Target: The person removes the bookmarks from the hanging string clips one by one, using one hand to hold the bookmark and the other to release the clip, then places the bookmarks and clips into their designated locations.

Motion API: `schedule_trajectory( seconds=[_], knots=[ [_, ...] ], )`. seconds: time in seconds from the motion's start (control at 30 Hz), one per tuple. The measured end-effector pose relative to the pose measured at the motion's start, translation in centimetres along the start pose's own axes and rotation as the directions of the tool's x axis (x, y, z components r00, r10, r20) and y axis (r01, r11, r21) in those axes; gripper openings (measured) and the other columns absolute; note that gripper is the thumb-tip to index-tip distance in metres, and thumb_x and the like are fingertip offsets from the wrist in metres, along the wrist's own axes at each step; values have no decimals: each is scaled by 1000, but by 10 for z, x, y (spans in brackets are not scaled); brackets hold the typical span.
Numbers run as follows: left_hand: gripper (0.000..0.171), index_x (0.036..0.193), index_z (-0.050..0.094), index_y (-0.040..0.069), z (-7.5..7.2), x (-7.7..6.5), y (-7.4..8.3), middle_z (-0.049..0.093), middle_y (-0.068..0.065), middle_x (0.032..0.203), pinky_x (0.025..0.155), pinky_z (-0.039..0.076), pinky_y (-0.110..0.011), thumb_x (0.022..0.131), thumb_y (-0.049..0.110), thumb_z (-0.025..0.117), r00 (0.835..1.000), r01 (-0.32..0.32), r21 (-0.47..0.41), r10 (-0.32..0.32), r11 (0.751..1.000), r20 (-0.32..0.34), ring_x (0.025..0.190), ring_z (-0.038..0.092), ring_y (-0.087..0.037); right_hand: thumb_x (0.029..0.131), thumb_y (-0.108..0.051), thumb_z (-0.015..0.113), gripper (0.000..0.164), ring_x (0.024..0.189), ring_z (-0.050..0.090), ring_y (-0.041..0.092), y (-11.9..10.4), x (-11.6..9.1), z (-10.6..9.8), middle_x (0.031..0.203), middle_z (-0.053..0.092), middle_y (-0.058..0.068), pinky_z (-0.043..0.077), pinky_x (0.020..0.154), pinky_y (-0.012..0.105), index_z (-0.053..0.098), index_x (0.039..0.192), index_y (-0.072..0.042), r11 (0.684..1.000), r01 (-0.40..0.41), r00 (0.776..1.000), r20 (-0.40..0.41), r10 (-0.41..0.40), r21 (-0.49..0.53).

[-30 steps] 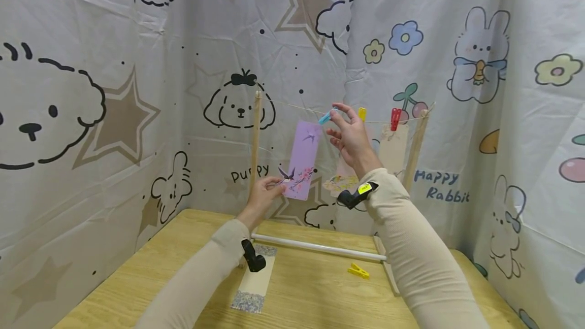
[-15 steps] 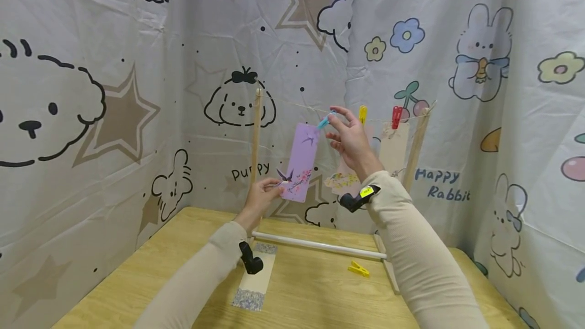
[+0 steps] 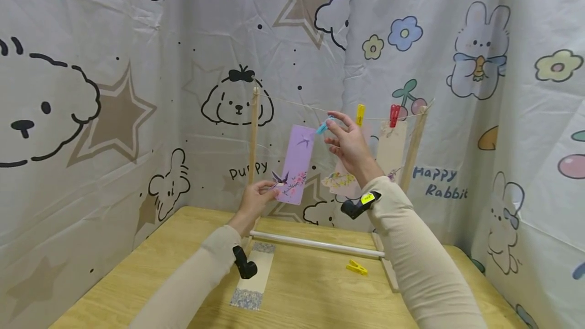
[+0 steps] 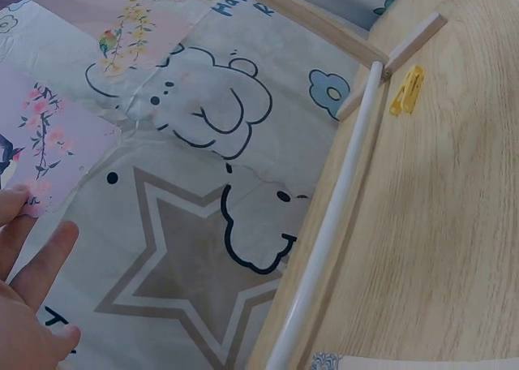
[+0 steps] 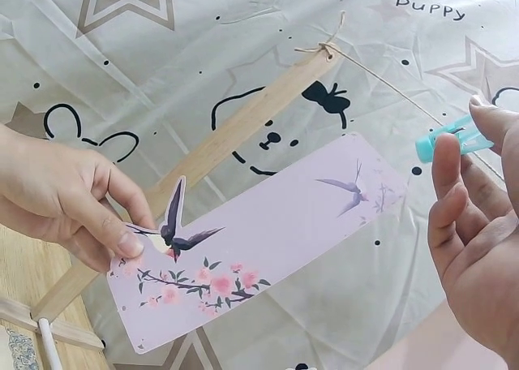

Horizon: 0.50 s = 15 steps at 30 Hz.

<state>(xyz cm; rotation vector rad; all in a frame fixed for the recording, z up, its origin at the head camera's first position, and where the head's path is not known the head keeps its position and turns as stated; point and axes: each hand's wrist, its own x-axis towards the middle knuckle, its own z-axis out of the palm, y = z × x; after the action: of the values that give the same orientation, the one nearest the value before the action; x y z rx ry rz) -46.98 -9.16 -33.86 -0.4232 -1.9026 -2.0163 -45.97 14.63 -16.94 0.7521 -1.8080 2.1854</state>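
My left hand pinches the lower left edge of a purple bookmark printed with swallows and pink blossoms. The bookmark is held up in the air, its top leaning slightly right. Between thumb and fingers of my right hand is a light blue clothespin, just right of the bookmark's upper end and apart from it in the right wrist view. Behind them a thin string runs between two wooden posts. A yellow clothespin and a red clothespin sit on that string.
A beige bookmark hangs under the red clothespin, a pink one under the yellow. On the wooden table lie a cream bookmark with patterned ends and a loose yellow clothespin. A white rod joins the stand's feet.
The purple bookmark has shifted slightly left and down with my left hand. My right hand has lowered the blue clothespin a little, to just beside the bookmark's top right corner.
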Motion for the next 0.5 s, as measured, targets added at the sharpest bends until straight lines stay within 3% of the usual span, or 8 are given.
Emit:
schedule_trajectory(
  seconds=[0.3, 0.5],
  knots=[
    [23, 117, 69, -10, -6, -8, 1, 75, -21, 104, 93, 54, -42, 96, 0, 71, 1000, -4, 26, 4, 1000, 3, 93, 74, -28, 107, -24, 60, 34, 70, 61, 13, 0, -13, -6, 125, 64, 9, 46, 59, 19, 57, 141, -22, 1000, -23, 1000, 17, 24, -19],
    [25, 119, 69, -9, -11, -12, 1, 74, -20, 106, 96, 53, -42, 97, 0, 71, 1000, 1, 37, 0, 999, -13, 97, 72, -26, 107, -25, 60, 36, 72, 61, 13, 2, -18, -8, 123, 65, 8, 47, 59, 19, 56, 143, -22, 998, -23, 999, 26, 24, -54]
  ],
)
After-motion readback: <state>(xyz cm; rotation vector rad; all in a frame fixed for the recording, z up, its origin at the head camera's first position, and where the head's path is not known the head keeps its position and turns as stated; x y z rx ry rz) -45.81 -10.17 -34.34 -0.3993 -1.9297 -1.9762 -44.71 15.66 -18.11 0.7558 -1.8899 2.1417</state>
